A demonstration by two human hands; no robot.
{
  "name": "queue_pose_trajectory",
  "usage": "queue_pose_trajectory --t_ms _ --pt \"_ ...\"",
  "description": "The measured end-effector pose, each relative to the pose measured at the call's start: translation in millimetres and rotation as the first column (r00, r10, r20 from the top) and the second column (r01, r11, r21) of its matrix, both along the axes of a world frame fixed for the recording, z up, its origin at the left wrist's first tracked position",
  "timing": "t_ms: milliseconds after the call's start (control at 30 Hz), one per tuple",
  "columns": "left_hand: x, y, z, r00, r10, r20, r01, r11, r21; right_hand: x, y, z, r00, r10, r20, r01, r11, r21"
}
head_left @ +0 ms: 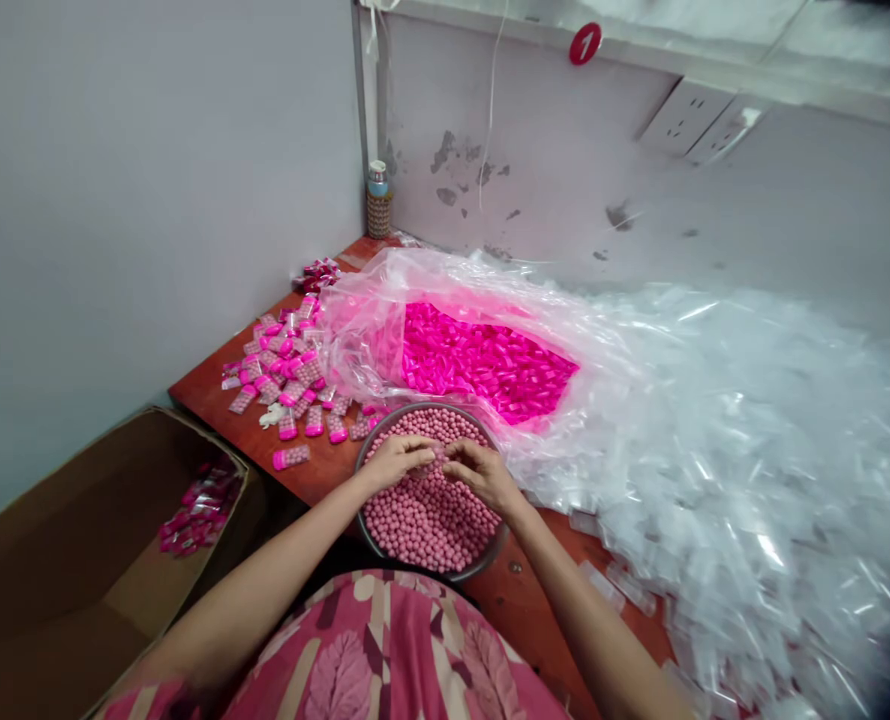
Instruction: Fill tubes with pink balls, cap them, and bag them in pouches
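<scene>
A metal bowl (pixel 367 462) full of small pink balls (pixel 422 515) sits at the near edge of the table. Both my hands are over its far part, fingertips meeting. My left hand (pixel 396 459) and my right hand (pixel 482 472) have curled fingers pinched together over the balls; what they hold between them is too small to make out. Left of the bowl lie several filled clear tubes with pink caps (pixel 284 375).
A clear plastic bag of bright pink caps (pixel 490 362) lies behind the bowl. A large heap of empty clear tubes (pixel 752 450) covers the right side. A cardboard box (pixel 55 560) with several filled tubes stands at the lower left. A small bottle (pixel 377 198) is in the corner.
</scene>
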State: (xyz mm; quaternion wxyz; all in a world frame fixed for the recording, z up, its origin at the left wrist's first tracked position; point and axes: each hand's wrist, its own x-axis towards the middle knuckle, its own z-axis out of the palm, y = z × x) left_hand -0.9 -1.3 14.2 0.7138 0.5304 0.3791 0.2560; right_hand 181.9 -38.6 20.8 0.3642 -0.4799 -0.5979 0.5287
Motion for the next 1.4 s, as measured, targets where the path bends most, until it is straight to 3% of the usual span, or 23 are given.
queue_pose_trajectory --t_ms 233,367,467,533,667,833,967,1100,1233,1400 --pt "0 2 2.5 0.997 0.068 0.024 -0.066 0.995 -0.071 -3 -5 -8.4 0.995 -0.098 0.026 0.099 0.995 -0.017" --pt "0 0 -4.6 0.971 0.198 0.138 -0.173 0.970 -0.171 5 -8 -7.1 0.976 -0.125 0.176 0.120 0.992 0.043" --pt "2 -2 -9.1 0.979 0.138 0.153 -0.122 0.986 -0.109 19 -3 -4.5 0.928 -0.141 0.346 0.109 0.988 0.109" --pt "5 -2 -8.5 0.988 0.082 0.133 -0.077 0.996 -0.041 35 8 -2.4 0.868 -0.198 0.455 0.144 0.978 0.151" --pt "7 3 -2.3 0.988 0.107 0.110 -0.109 0.994 0.007 84 50 -3.8 0.681 -0.357 0.639 0.269 0.934 0.235" --pt "9 7 0.8 0.989 0.117 0.091 -0.108 0.989 -0.096 133 103 -21.8 0.433 -0.391 0.812 0.286 0.914 0.287" --pt "11 7 -0.7 0.979 0.183 0.084 -0.166 0.971 -0.174 143 121 -35.4 0.350 -0.366 0.862 0.237 0.925 0.297" --pt "12 9 -0.9 0.968 0.223 0.115 -0.199 0.961 -0.191 147 118 -34.1 0.358 -0.371 0.857 0.189 0.927 0.323" --pt "22 12 3.2 0.944 0.275 0.185 -0.230 0.945 -0.231 140 100 -21.0 0.443 -0.412 0.797 0.187 0.911 0.367" --pt "46 8 16.4 0.909 0.307 0.282 -0.235 0.936 -0.261 91 59 1.5 0.576 -0.447 0.685 0.212 0.891 0.402"
